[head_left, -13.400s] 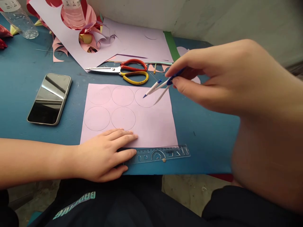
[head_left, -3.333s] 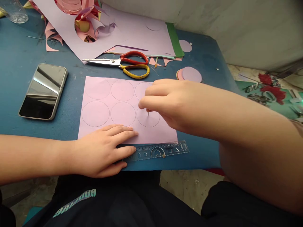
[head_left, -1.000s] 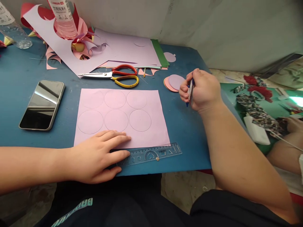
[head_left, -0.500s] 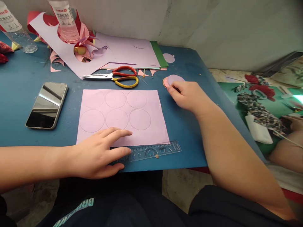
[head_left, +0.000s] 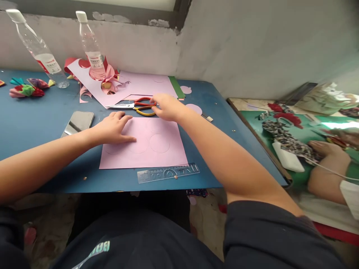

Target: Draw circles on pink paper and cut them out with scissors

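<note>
Lying just in front of the square pink paper sheet pencilled with circles [head_left: 157,153], a clear plastic ruler [head_left: 168,173] is seen near the front edge of the blue tabletop [head_left: 42,127], almost touching the sheet's near border. Well to the right of the sheet, off the table, another person's forearm [head_left: 322,177] is rested on a green surface.

The sheet itself is laid flat on the table. The left hand [head_left: 113,127] is spread open, palm down, and pressed on the sheet's far left part, so that some circles are covered. Just left of the sheet, a dark smartphone [head_left: 79,121] is laid screen up.

At the sheet's far edge, the right hand [head_left: 165,106] is placed over the handles of a pair of scissors with one red and one yellow loop [head_left: 137,106]. Its fingers are curled on the loops, but whether they are actually gripped cannot be told. The blades are pointed left, parallel to the sheet's far edge.

Right of the sheet's far corner, a round lilac paper disc [head_left: 194,109] is seen. Beyond the sheet, a pile of cut lilac paper sheets [head_left: 143,83] is spread, and two clear plastic bottles [head_left: 92,52] are stood by the wall.
</note>
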{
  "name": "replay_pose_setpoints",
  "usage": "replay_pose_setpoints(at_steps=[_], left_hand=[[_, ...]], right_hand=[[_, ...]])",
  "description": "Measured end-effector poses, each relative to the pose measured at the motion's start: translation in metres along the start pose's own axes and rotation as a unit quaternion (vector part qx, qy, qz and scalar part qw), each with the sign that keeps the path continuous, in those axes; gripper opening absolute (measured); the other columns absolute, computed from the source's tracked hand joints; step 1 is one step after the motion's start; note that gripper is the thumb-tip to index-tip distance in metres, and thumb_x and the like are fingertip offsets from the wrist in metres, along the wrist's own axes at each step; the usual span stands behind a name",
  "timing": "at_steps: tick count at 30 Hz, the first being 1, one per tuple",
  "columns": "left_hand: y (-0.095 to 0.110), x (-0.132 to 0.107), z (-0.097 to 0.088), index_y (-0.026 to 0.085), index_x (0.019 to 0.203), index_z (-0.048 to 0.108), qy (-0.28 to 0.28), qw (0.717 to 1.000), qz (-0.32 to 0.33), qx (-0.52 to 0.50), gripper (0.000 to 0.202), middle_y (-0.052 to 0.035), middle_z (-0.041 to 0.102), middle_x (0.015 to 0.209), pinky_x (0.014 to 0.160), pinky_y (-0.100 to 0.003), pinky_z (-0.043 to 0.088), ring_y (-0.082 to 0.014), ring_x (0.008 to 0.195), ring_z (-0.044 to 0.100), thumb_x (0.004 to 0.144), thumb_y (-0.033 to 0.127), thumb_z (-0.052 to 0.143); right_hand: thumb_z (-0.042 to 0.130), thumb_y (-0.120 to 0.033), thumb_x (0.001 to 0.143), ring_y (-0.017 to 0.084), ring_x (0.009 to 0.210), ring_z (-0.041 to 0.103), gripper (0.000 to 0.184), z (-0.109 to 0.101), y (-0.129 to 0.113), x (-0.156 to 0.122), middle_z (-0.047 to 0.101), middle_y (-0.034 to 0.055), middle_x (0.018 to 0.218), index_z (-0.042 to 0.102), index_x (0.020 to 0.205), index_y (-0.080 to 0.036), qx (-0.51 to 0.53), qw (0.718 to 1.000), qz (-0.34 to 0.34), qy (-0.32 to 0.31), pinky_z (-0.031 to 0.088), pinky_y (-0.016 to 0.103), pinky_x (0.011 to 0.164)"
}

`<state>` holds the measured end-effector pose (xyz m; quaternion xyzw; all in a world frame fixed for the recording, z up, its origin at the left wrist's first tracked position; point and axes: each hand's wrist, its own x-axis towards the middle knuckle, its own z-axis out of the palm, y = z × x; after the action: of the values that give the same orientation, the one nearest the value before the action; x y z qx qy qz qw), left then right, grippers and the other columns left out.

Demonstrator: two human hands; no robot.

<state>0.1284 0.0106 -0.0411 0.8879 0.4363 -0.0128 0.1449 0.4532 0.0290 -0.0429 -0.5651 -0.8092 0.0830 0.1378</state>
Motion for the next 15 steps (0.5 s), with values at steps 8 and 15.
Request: replay_pose_setpoints(at_steps=[8, 15], left_hand=[[0.023, -0.014, 0.002, 0.023, 0.199, 0.056, -0.007, 0.999, -0.004, 0.038, 0.122, -0.0303, 0.059, 0.192, 0.148, -0.071, 0.052, -0.0588, 0.178, 0.056, 0.102, 0.095, 0.075], [0.031, -0.018, 0.013, 0.021, 0.201, 0.052, 0.029, 0.996, -0.015, 0.08, 0.112, -0.0317, 0.064, 0.187, 0.148, -0.067, 0.05, -0.0569, 0.171, 0.063, 0.114, 0.084, 0.079]], right_hand=[[0.092, -0.025, 0.112, 0.04, 0.13, 0.085, 0.031, 0.021, -0.039, 0.065, 0.093, 0.0173, 0.143, 0.09, 0.143, -0.021, 0.002, 0.997, 0.017, -0.08, 0.068, 0.051, 0.118], [0.104, -0.037, 0.109, 0.031, 0.125, 0.086, 0.06, 0.008, -0.029, 0.045, 0.088, 0.0124, 0.144, 0.074, 0.158, -0.022, 0.095, 0.995, 0.029, 0.021, 0.078, 0.049, 0.112]])
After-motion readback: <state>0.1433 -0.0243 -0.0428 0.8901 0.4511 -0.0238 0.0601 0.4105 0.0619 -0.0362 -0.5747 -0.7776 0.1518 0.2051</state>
